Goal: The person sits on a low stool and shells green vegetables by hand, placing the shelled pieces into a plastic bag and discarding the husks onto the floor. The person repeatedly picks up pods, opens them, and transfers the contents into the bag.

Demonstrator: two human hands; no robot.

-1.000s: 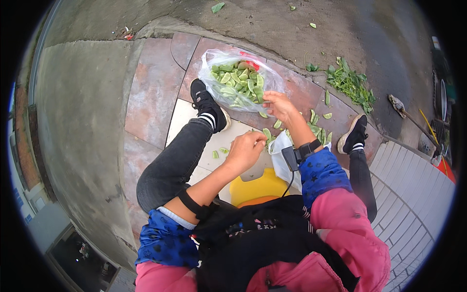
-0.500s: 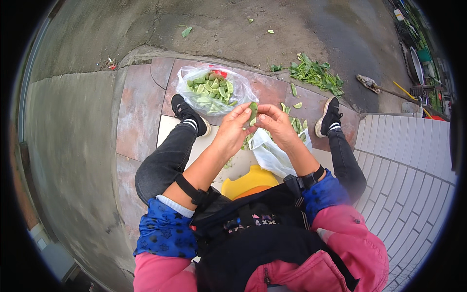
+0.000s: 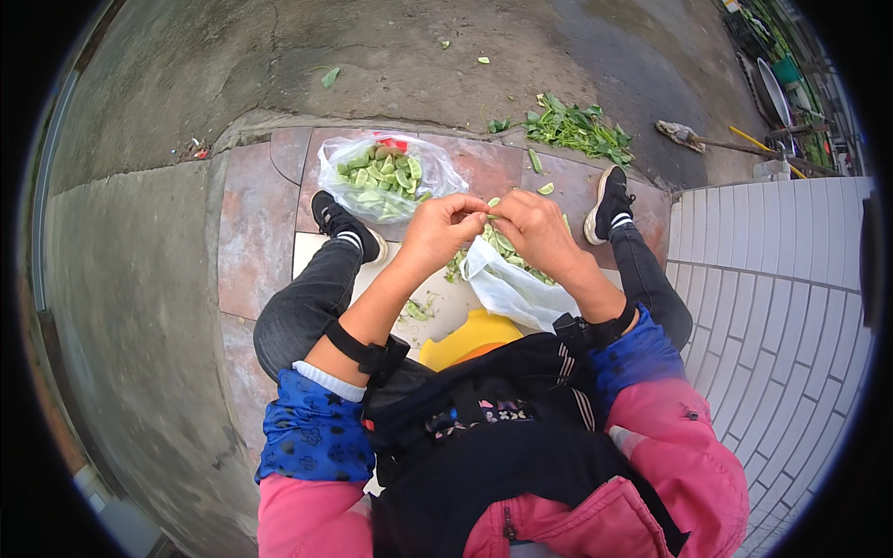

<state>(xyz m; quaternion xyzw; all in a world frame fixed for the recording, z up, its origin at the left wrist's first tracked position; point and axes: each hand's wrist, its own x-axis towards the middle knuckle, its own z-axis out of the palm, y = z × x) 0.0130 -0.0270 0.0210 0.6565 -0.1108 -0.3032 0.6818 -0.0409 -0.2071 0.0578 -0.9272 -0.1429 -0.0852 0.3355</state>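
Note:
My left hand (image 3: 445,229) and my right hand (image 3: 538,231) meet in front of me, fingertips pinched together. Between them is a green flat bean pod (image 3: 493,202), mostly covered by the fingers. Beyond my left hand, a clear plastic bag (image 3: 444,165) holds a heap of broad green pods (image 3: 379,174), with something red at its far side. Below my right hand lies a white plastic bag (image 3: 510,290). Pods and pieces of pod (image 3: 507,249) lie beside its upper edge, partly hidden by my hands.
A yellow stool-like piece (image 3: 473,335) shows between my legs. Green scraps (image 3: 419,309) dot the pale tile. A leafy pile (image 3: 579,130) lies beyond my right shoe (image 3: 609,202), near a mop (image 3: 682,136). White brick (image 3: 772,270) borders the right side.
Both hands have rolled inward, backs now upward. The pod, plainly seen upright before, is now mostly hidden between the fingertips. The whole view has shifted slightly.

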